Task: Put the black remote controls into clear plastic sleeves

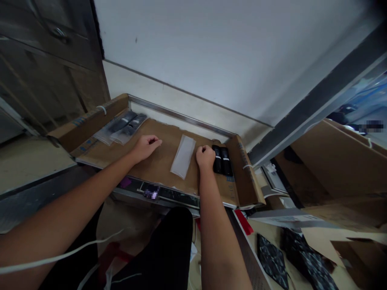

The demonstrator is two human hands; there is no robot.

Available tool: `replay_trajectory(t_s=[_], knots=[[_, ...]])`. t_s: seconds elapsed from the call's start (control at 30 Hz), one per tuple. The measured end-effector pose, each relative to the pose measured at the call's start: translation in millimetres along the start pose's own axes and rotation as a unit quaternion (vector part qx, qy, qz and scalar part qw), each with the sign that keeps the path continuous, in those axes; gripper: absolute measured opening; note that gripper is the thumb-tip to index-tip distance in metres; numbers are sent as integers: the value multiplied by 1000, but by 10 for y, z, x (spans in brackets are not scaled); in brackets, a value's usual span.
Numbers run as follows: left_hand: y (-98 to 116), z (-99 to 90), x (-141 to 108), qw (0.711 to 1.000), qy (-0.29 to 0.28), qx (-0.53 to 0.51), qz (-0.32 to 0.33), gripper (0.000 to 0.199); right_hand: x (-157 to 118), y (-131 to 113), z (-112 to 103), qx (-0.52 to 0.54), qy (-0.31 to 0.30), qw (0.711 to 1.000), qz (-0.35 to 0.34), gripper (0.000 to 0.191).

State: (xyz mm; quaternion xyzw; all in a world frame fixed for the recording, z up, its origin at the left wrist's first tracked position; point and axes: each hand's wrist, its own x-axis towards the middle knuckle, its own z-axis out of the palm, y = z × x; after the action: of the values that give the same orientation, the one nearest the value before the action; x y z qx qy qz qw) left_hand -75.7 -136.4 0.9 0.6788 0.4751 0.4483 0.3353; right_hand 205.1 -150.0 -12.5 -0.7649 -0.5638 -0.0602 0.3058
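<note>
My left hand [146, 148] rests on the cardboard-lined work surface [163, 137], its fingers curled in and the thumb against them. Nothing shows in it. My right hand [206, 157] makes a loose fist on the cardboard, with no object visible inside. Between both hands, nearer the right, a flat frosted plastic bag [183, 157] lies lengthwise. Just right of my right fist, two black oblong items [222, 160] with white bands lie side by side. Beyond my left hand, at the far left, similar dark items [130, 125] lie in clear plastic bags.
Upright cardboard flaps border the surface at the left [90, 121] and right [242, 165]. A white wall [193, 60] rises behind. A large cardboard box [341, 161] stands at the right. Dark patterned bundles [272, 257] lie on the floor; a white cable [69, 254] crosses below my left arm.
</note>
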Motion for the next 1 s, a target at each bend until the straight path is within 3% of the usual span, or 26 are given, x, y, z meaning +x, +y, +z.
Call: replay_trajectory(t_s=[0.83,1.0], knots=[[-49,10,15,1000,6,6,19,31,0,10,31,46,15,999,-15,26],[-53,55,-37,996,-28,58,54,30,-31,-15,19,52,7,998,-43,27]])
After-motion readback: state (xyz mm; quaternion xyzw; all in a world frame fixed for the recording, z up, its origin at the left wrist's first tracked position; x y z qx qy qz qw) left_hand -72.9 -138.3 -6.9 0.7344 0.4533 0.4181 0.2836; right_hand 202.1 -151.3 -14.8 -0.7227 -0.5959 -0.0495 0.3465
